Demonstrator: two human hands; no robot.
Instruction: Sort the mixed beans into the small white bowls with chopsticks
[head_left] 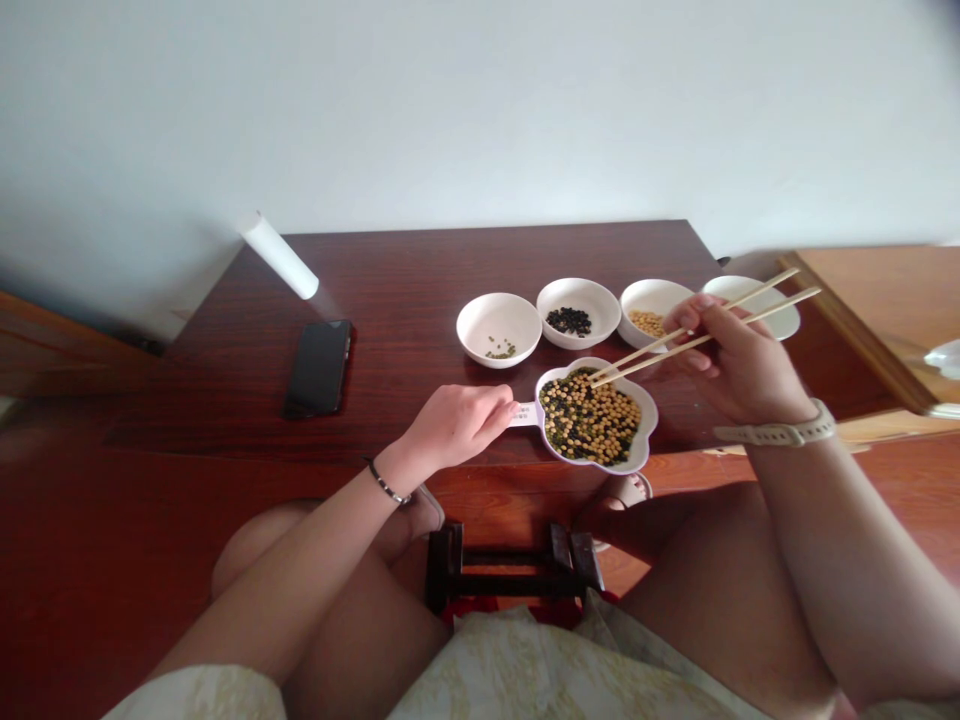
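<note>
My left hand [463, 425] is closed round the handle of a white flower-shaped pan [646, 425] with a purple edge, at the table's front. Mixed beans [592, 420], yellow, black and green, cover its bottom. In my right hand [742, 360] is a pair of chopsticks [660, 348], their tips down among the beans at the pan's far side. Behind the pan stands a row of white bowls: one [480, 322] with a few green beans, one [577, 295] with black beans, one [646, 292] with yellow beans. The rightmost bowl [780, 318] is partly hidden by my right hand and the chopsticks.
A black phone [319, 368] lies on the left of the dark wooden table [397, 270]. Behind it is a white cylinder [281, 258]. A wall [480, 120] backs the table, and a lighter wooden surface [885, 300] adjoins at right. Below is a dark stool [517, 570].
</note>
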